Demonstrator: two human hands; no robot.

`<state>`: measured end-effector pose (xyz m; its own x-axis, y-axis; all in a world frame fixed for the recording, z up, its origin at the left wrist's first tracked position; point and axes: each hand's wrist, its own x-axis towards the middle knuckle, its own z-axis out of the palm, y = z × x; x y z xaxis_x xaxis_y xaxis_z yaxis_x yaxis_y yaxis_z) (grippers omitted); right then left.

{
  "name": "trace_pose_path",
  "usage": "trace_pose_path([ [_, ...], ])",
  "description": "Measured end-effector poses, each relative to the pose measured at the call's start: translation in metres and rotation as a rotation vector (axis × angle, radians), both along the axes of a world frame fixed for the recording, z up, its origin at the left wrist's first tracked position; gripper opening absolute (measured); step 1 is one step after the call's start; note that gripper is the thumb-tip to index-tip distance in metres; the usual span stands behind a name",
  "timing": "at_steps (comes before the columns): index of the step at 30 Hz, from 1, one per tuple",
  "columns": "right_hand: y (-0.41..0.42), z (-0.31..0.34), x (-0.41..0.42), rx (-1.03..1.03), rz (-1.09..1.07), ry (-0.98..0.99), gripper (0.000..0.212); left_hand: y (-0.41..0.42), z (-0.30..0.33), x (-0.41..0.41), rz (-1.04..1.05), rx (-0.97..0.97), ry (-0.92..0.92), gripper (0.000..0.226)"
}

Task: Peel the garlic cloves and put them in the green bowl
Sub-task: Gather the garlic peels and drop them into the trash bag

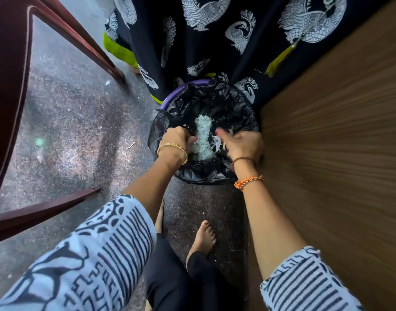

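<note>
Head view showed both hands over the black-lined bin (203,104), left hand (178,140) gripping the liner's edge, right hand (243,145) with a curled grip shedding pale, papery garlic skins (202,140) into it.

bin: purple-rimmed (183,85), lined with a black bag (228,104), centre of the frame
floor: dark speckled stone (75,122), left half
chair: dark red frame (10,70), far left
panel: brown wood-grain surface (340,135), right side
cloth: black with white peacock print (215,37), across the top
tassel: yellow (280,60), hanging at upper right
scraps: small white bits (108,82) on the floor
</note>
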<state>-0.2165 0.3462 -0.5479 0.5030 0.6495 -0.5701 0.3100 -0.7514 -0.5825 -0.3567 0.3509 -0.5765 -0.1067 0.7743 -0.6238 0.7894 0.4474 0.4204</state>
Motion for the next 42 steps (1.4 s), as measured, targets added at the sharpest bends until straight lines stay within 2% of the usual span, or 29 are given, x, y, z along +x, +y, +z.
trace_pose_path([
  [1, 0.001, 0.0, 0.001, -0.01, 0.031, -0.066, 0.047, 0.0, 0.0, 0.0, 0.029, 0.02, -0.003, 0.021],
  [2, 0.002, -0.002, 0.001, -0.011, 0.052, -0.08, 0.046, 0.001, 0.002, 0.0, 0.047, 0.035, -0.017, 0.017],
  [3, 0.004, 0.0, -0.002, -0.032, 0.081, -0.001, 0.032, 0.0, 0.003, 0.0, 0.043, 0.051, -0.035, 0.018],
  [4, 0.004, 0.001, -0.004, -0.069, 0.105, 0.07, 0.008, 0.0, 0.002, 0.0, 0.015, 0.069, -0.037, 0.032],
  [6, 0.001, -0.004, -0.003, -0.079, 0.027, 0.204, 0.033, -0.002, 0.005, 0.0, -0.099, 0.085, 0.011, 0.061],
  [7, 0.0, -0.004, -0.002, -0.021, -0.042, 0.232, 0.027, -0.002, 0.006, 0.0, -0.122, 0.102, 0.021, 0.066],
  [8, -0.002, -0.005, -0.001, 0.025, -0.098, 0.227, 0.013, -0.001, 0.006, 0.0, -0.125, 0.12, 0.008, 0.064],
  [9, -0.002, -0.001, -0.003, 0.072, -0.139, 0.199, 0.014, -0.001, 0.005, 0.0, -0.111, 0.149, -0.017, 0.056],
  [11, -0.003, 0.0, -0.005, 0.111, -0.175, 0.099, 0.043, 0.0, 0.004, 0.001, -0.007, 0.172, -0.069, 0.032],
  [12, -0.003, 0.0, -0.004, 0.105, -0.198, 0.053, 0.053, 0.001, 0.005, 0.002, 0.06, 0.151, -0.087, 0.019],
  [13, -0.002, -0.001, -0.004, 0.093, -0.204, 0.047, 0.051, 0.002, 0.004, 0.001, 0.101, 0.139, -0.089, 0.014],
  [16, 0.0, 0.003, -0.006, 0.019, -0.071, 0.227, 0.01, 0.002, 0.007, 0.002, 0.103, 0.124, -0.082, 0.024],
  [18, -0.007, 0.011, -0.007, 0.028, -0.108, 0.332, 0.02, -0.003, 0.016, 0.003, 0.027, 0.102, -0.115, 0.055],
  [19, -0.01, 0.02, -0.008, 0.054, -0.193, 0.361, 0.016, -0.007, 0.021, 0.002, -0.004, 0.113, -0.133, 0.073],
  [20, -0.013, 0.029, -0.01, 0.077, -0.28, 0.366, 0.013, -0.01, 0.028, 0.001, -0.001, 0.128, -0.158, 0.08],
  [22, -0.019, 0.049, -0.012, 0.1, -0.393, 0.328, 0.027, -0.016, 0.049, -0.004, 0.041, 0.152, -0.184, 0.061],
  [23, -0.02, 0.059, -0.013, 0.105, -0.402, 0.362, 0.028, -0.017, 0.062, -0.006, 0.03, 0.149, -0.137, 0.054],
  [24, -0.02, 0.071, -0.016, 0.11, -0.382, 0.409, 0.024, -0.019, 0.074, -0.008, -0.003, 0.146, -0.092, 0.06],
  [25, -0.022, 0.083, -0.021, 0.094, -0.343, 0.482, 0.026, -0.022, 0.086, -0.008, -0.046, 0.124, -0.076, 0.078],
  [27, -0.027, 0.101, -0.026, 0.043, -0.293, 0.572, 0.055, -0.028, 0.11, -0.009, -0.142, -0.018, -0.029, 0.117],
  [28, -0.03, 0.11, -0.027, 0.022, -0.294, 0.596, 0.068, -0.03, 0.123, -0.01, -0.207, -0.082, 0.015, 0.122],
  [29, -0.034, 0.123, -0.03, 0.004, -0.301, 0.64, 0.073, -0.033, 0.133, -0.012, -0.262, -0.136, 0.052, 0.119],
  [32, -0.045, 0.157, -0.041, -0.028, -0.349, 0.753, 0.058, -0.037, 0.158, -0.024, -0.292, -0.16, 0.023, 0.089],
  [34, -0.054, 0.175, -0.049, -0.014, -0.399, 0.814, 0.054, -0.045, 0.175, -0.029, -0.16, -0.137, -0.096, 0.069],
  [38, -0.076, 0.215, -0.06, -0.038, -0.441, 0.872, 0.047, -0.063, 0.223, -0.03, 0.362, -0.135, -0.384, 0.038],
  [42, -0.101, 0.262, -0.061, 0.027, -0.685, 0.795, 0.02, -0.081, 0.277, -0.017, 0.964, -0.331, -0.759, 0.021],
])
